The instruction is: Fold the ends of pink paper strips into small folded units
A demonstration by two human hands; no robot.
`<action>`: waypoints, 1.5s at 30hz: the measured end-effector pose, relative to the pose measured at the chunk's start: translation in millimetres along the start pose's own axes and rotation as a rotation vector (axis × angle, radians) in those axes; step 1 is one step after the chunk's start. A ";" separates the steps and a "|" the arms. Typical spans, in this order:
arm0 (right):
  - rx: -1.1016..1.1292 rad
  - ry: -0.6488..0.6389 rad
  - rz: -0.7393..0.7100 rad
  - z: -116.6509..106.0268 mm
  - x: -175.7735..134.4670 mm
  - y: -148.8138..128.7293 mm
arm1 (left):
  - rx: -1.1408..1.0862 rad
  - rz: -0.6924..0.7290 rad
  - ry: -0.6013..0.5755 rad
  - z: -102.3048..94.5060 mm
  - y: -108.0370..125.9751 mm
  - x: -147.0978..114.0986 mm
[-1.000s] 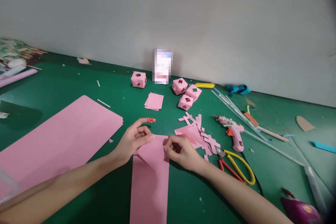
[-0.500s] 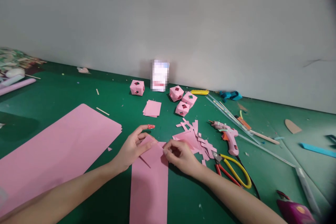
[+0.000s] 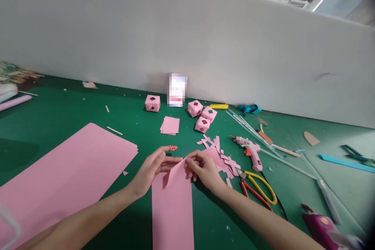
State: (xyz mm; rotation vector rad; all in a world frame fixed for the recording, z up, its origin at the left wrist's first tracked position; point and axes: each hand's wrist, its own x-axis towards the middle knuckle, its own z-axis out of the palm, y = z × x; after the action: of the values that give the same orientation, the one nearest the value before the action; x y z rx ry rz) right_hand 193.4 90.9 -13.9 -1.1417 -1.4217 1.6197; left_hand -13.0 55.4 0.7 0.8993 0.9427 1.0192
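Note:
A small piece of pink paper (image 3: 176,172) stands tilted over a long pink paper strip (image 3: 172,218) lying on the green table. My right hand (image 3: 202,168) pinches the small piece by its upper right edge between thumb and fingers. To its left, my left hand (image 3: 150,170) has its fingers stretched out, some reaching behind the paper's top edge; its thumb is off the sheet. Whether those fingers touch the paper I cannot tell. Behind the hands lies a small stack of pink paper squares (image 3: 170,125). Pink paper scraps (image 3: 230,162) are heaped beside my right hand.
Folded pink paper boxes (image 3: 152,103) with diamond holes stand near a phone (image 3: 176,91) against the grey partition. At right lie a glue gun (image 3: 249,152), yellow-and-red-handled pliers (image 3: 258,187) and a yellow cutter (image 3: 219,106). Large pink sheets (image 3: 73,179) cover the left side.
My left thumb has come off the small paper and its fingers have straightened. The small piece now leans toward my right hand, which still pinches it. The view has shifted slightly.

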 end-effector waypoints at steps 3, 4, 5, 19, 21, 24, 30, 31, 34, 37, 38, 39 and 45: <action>0.074 0.071 0.019 9.7 0.0 -1.6 | 0.068 0.007 -0.024 1.6 0.4 1.0; 0.103 0.086 0.017 13.5 -1.2 -2.5 | 0.084 0.018 -0.018 2.3 -0.3 1.4; 0.128 0.099 0.013 17.3 -3.2 -3.8 | 0.097 0.037 -0.005 2.8 -1.5 1.7; 0.067 0.205 -0.115 34.7 -14.1 -1.9 | 0.285 0.138 0.239 4.5 -8.4 0.2; -0.002 0.235 -0.170 28.9 -13.7 -1.5 | 0.248 0.118 0.228 4.6 -9.7 0.6; -0.184 0.273 -0.255 17.9 -14.7 -2.9 | 0.248 0.114 0.238 3.8 -12.4 1.8; -0.615 0.319 -0.401 15.5 -20.9 -8.1 | 0.267 0.106 0.230 4.0 -11.6 2.1; -0.604 0.309 -0.398 19.1 -22.1 -9.3 | 0.274 0.106 0.228 4.3 -10.9 1.5; -0.566 0.282 -0.366 30.9 -24.1 -13.1 | 0.309 0.112 0.206 5.3 -9.7 -1.2; -0.480 0.263 -0.286 37.0 -24.0 -16.2 | 0.332 0.125 0.182 5.9 -9.6 -3.2; -0.444 0.247 -0.250 37.3 -23.9 -17.1 | 0.338 0.133 0.182 6.1 -9.5 -3.6; -0.413 0.229 -0.215 37.2 -23.8 -18.1 | 0.340 0.139 0.185 6.4 -9.3 -3.9; -0.275 0.181 -0.120 39.0 -22.7 -26.8 | 0.227 0.135 0.213 8.3 -7.0 -5.2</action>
State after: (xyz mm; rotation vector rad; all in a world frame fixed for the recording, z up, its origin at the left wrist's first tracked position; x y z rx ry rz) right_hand 164.5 59.8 16.9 -1.2940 -1.5928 1.2319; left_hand -4.5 47.3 -2.0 1.0685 1.2071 1.1554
